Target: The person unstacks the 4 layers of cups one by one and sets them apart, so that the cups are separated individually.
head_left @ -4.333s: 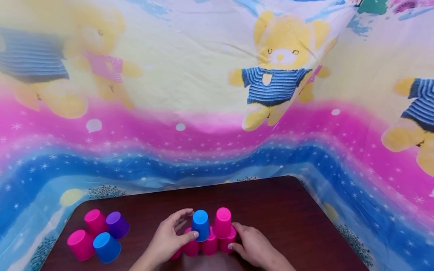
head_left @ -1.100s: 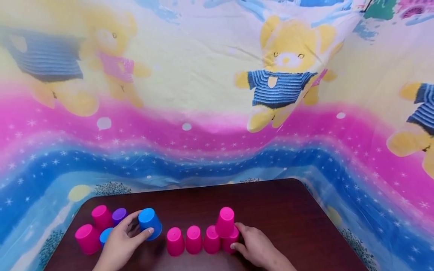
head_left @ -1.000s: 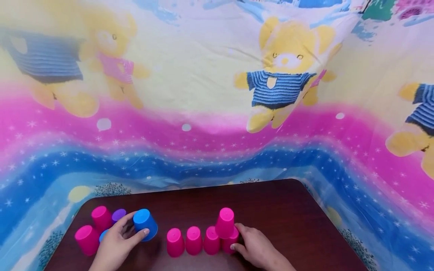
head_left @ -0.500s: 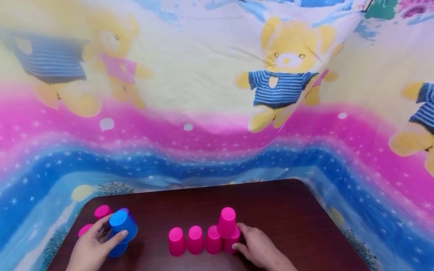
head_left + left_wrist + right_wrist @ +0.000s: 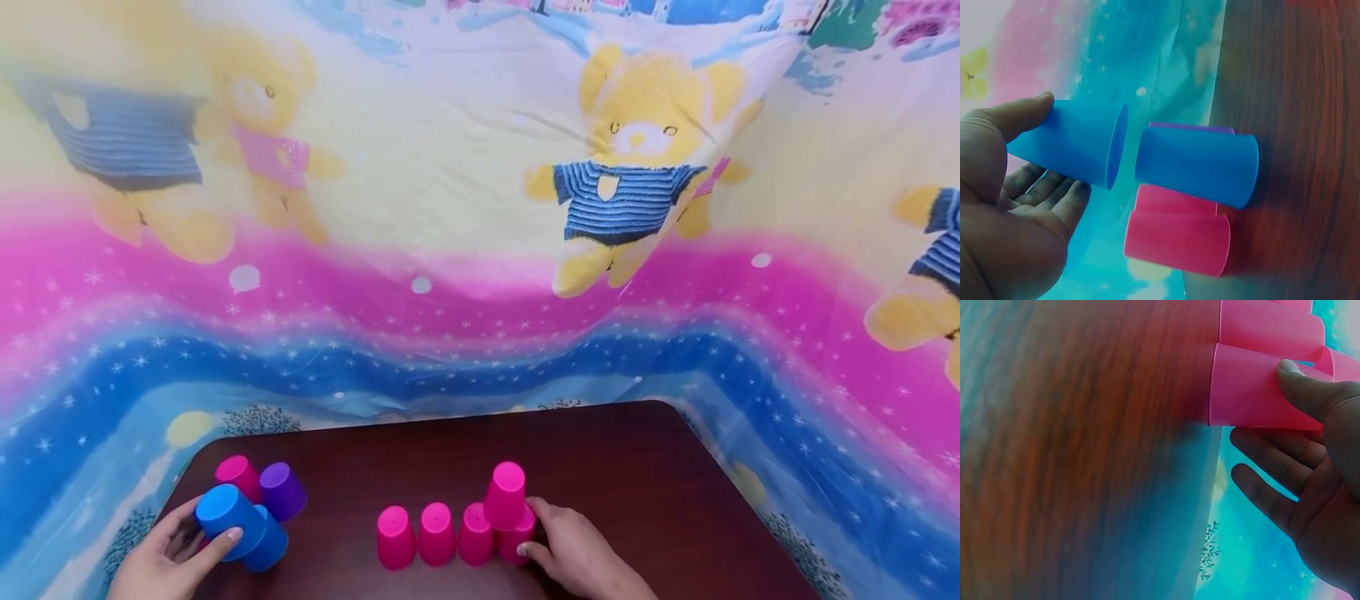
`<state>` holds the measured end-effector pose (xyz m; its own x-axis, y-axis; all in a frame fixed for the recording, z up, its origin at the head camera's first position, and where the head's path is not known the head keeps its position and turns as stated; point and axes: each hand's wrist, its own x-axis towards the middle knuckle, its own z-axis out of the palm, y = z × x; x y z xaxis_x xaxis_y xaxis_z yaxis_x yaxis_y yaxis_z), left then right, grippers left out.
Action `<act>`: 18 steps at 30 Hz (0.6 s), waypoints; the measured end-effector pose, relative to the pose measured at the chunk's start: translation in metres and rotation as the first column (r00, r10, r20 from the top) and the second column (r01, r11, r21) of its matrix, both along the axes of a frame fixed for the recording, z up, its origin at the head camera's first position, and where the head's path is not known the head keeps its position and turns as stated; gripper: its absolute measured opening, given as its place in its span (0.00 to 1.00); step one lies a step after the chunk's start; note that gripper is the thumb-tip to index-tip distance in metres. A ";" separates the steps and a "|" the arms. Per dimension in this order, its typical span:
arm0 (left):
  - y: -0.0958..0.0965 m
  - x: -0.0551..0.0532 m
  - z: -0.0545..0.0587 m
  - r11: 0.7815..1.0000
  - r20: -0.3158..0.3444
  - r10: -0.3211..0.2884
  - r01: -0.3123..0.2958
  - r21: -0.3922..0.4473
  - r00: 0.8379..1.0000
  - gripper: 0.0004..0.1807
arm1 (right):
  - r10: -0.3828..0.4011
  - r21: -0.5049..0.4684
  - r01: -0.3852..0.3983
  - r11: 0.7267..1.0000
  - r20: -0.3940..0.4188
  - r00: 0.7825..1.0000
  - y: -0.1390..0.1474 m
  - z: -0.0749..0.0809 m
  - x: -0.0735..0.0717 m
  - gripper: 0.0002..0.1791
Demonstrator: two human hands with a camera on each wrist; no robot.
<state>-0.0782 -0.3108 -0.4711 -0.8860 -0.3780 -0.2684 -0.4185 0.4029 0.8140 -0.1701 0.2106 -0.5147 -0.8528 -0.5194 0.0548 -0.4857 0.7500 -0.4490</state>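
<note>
My left hand [image 5: 168, 557] grips an upside-down blue cup [image 5: 227, 515] between thumb and fingers at the left of the table. In the left wrist view, a gap separates this cup's rim from a second blue cup [image 5: 1197, 164] standing on the table. Pink cups [image 5: 1179, 240] and a purple cup [image 5: 282, 492] stand around that one. My right hand [image 5: 573, 546] grips the end pink cup [image 5: 516, 537] of a row, thumb on its near side. An upper pink cup [image 5: 506, 494] rests across the last two cups of that row.
The row's other pink cups [image 5: 396, 537] stand upside down at the middle of the dark wooden table [image 5: 600, 450]. A printed bear curtain [image 5: 450, 350] hangs right behind the table's back edge.
My left hand has carried the blue cup leftward from the row, past the purple cup, to the left group. My right hand has stayed on the end pink cup.
</note>
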 end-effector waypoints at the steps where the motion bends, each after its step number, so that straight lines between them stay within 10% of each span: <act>1: -0.003 0.001 -0.002 1.000 0.002 0.007 -0.007 0.015 1.000 0.69 | -0.001 0.003 0.001 1.000 0.004 1.000 0.000 0.000 0.000 0.30; 18: -0.026 0.009 -0.026 0.962 -0.072 0.244 -0.232 0.144 0.967 0.60 | 0.010 -0.009 -0.010 1.000 -0.035 0.999 0.003 0.000 -0.001 0.29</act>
